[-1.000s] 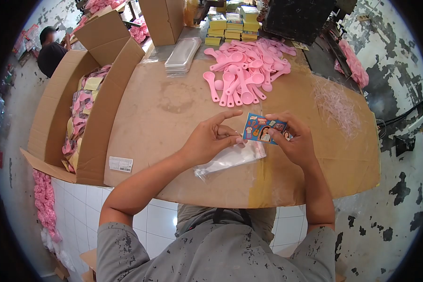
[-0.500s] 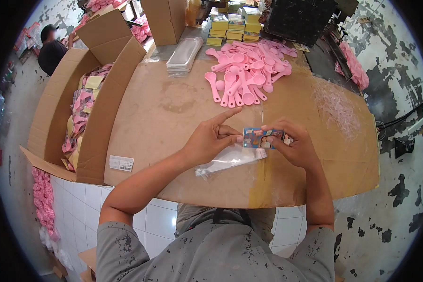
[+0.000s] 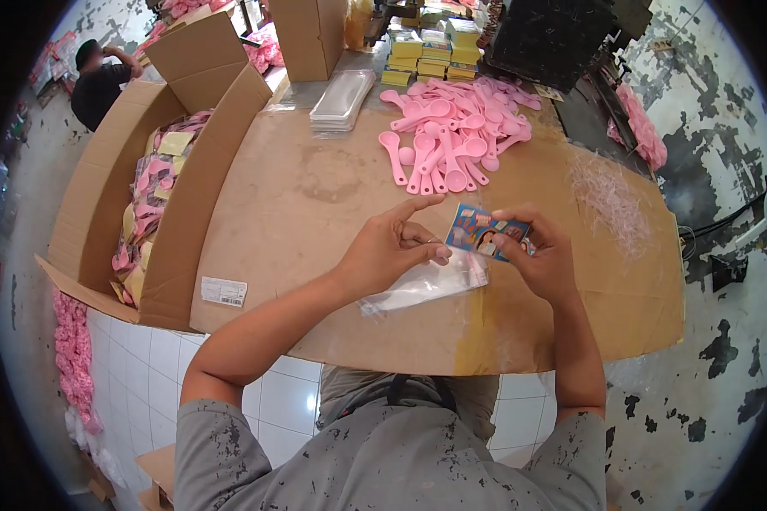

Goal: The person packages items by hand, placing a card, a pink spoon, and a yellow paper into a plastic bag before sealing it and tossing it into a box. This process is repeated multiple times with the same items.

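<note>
A small blue printed card (image 3: 470, 232) is pinched between the thumb and fingers of my right hand (image 3: 537, 254), tilted over the table. My left hand (image 3: 390, 249) is just left of the card, its index finger stretched out and the thumb apart from the curled fingers; I see nothing in it. Beneath both hands lies a clear plastic bag (image 3: 413, 291), partly covered by them. Beyond my hands is a heap of pink plastic scoops (image 3: 453, 179).
An open cardboard box (image 3: 192, 213) at the left holds packed pink scoops with cards. A stack of clear bags (image 3: 343, 100) and stacks of cards (image 3: 435, 51) stand at the back. Plastic shreds (image 3: 612, 200) lie at the right. A person (image 3: 98, 89) is at the far left.
The card has turned in my right hand, tilting its left end upward. It has come away from my left thumb and fingers. The person at the far left has raised an arm.
</note>
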A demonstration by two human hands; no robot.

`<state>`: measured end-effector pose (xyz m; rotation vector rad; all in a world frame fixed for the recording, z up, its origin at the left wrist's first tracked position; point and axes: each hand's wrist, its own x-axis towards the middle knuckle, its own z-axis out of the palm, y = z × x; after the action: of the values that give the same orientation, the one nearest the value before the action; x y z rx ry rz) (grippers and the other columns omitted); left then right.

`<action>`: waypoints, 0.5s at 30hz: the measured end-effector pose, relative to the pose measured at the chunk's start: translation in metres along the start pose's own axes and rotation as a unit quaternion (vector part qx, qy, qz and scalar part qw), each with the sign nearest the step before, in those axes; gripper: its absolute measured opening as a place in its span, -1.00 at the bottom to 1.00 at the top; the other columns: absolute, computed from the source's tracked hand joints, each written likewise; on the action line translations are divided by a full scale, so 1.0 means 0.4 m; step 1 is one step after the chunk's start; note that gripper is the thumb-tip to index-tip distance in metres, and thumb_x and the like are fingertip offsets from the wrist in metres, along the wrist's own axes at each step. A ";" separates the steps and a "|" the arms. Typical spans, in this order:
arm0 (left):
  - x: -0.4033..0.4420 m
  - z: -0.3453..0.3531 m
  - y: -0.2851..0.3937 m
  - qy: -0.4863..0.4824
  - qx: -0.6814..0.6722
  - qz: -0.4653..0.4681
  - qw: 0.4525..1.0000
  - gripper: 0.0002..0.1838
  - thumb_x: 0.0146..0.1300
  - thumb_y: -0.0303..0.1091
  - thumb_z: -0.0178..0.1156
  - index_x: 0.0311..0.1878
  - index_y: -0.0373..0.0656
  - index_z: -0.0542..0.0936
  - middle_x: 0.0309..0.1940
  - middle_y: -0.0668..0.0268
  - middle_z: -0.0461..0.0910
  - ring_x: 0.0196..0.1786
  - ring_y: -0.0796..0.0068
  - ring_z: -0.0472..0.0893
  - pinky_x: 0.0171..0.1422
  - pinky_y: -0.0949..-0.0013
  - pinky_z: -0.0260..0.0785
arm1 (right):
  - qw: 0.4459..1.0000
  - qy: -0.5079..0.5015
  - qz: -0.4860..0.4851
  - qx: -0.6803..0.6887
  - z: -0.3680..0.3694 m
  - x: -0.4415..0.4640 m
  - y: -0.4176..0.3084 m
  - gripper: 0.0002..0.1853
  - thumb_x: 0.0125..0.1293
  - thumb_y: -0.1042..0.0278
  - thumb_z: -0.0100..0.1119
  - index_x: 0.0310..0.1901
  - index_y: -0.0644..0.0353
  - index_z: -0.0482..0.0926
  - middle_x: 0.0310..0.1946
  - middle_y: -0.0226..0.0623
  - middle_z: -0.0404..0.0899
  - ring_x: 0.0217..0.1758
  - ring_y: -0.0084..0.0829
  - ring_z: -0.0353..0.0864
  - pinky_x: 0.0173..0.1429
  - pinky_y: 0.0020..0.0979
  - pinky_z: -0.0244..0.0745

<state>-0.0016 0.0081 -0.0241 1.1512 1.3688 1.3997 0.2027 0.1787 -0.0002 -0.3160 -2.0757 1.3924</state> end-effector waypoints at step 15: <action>-0.008 -0.006 0.008 -0.052 0.053 0.002 0.997 -0.15 0.39 -0.47 0.40 0.66 -0.04 0.21 -0.06 0.15 0.82 -0.03 0.59 0.73 0.14 0.45 0.59 | 0.977 -0.180 0.007 -0.115 -0.032 0.022 -0.033 -0.67 0.26 0.59 0.33 0.07 0.22 0.70 -0.12 -0.26 0.76 -0.07 -0.39 0.77 0.05 -0.36 0.65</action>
<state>-0.0032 0.0043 -0.0212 1.2786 1.3817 1.2645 0.2052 0.1871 0.0182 -0.1814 -2.5462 1.2918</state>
